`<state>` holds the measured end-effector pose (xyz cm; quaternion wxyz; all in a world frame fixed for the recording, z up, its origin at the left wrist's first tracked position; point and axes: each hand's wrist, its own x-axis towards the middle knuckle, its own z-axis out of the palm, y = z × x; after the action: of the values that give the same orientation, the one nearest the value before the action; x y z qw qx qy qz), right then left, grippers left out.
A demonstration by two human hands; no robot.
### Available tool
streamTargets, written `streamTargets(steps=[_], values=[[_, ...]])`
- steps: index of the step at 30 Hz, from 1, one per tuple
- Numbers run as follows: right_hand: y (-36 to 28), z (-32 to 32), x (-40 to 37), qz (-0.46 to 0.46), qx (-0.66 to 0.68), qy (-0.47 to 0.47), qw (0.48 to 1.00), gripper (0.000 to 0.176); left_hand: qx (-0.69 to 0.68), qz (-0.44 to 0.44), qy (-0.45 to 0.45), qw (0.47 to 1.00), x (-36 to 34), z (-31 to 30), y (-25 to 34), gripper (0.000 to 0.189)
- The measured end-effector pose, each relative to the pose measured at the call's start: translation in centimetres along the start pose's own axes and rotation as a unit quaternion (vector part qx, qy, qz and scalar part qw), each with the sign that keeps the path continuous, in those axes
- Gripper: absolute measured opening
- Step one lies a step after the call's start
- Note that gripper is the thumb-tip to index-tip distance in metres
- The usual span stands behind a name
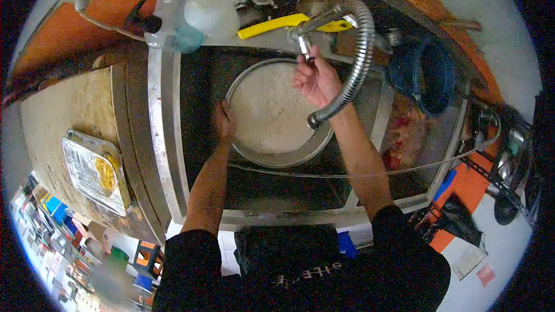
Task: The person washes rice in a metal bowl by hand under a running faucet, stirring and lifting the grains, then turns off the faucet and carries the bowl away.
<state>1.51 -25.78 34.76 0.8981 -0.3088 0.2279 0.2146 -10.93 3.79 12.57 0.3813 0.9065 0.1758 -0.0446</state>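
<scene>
In the dark sink basin (pixel 208 75) sits a large round metal bowl (pixel 254 158), filled with cloudy, pale beige contents that look like rice in water. My left hand (pixel 224 120) is closed on the bowl's left rim, its fingers partly hidden. Above the bowl's far right side, my right hand (pixel 318 82) reaches up to the tap handle (pixel 306 49), thumb and fingers at its lower end. A ribbed metal hose (pixel 364 46) curves from the tap over my right forearm. Its spout (pixel 314 122) hangs above the bowl's right part.
A yellow-handled tool (pixel 272 25) and a white plastic jug (pixel 214 14) are on the back ledge. At right are a blue basket (pixel 425 75) and a second basin with red packaging (pixel 399 138). A wrapped tray (pixel 95 170) lies on the wooden board (pixel 52 115) at left.
</scene>
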Motion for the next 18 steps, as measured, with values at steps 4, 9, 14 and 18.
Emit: streamTargets(steps=[4, 9, 14, 18], values=[[0.0, 2.3, -0.4, -0.198, -0.573, 0.165, 0.778, 0.034, -0.106, -0.034, 0.007, 0.994, 0.0, 1.6, -2.3, 0.048], [0.1, -1.0, -0.6, -0.283, -0.639, 0.115, 0.706, 0.037, -0.069, 0.003, 0.021, 0.997, 0.0, 0.9, -0.3, 0.048], [6.1, -16.2, -2.7, -0.212, -0.705, 0.15, 0.66, 0.023, 0.04, 0.003, 0.02, 0.999, 0.0, 1.0, -0.8, 0.048], [13.2, -19.7, -9.8, -0.121, -0.748, 0.168, 0.631, 0.022, 0.041, 0.057, 0.06, 0.996, -1.0, 1.6, -2.0, 0.049]])
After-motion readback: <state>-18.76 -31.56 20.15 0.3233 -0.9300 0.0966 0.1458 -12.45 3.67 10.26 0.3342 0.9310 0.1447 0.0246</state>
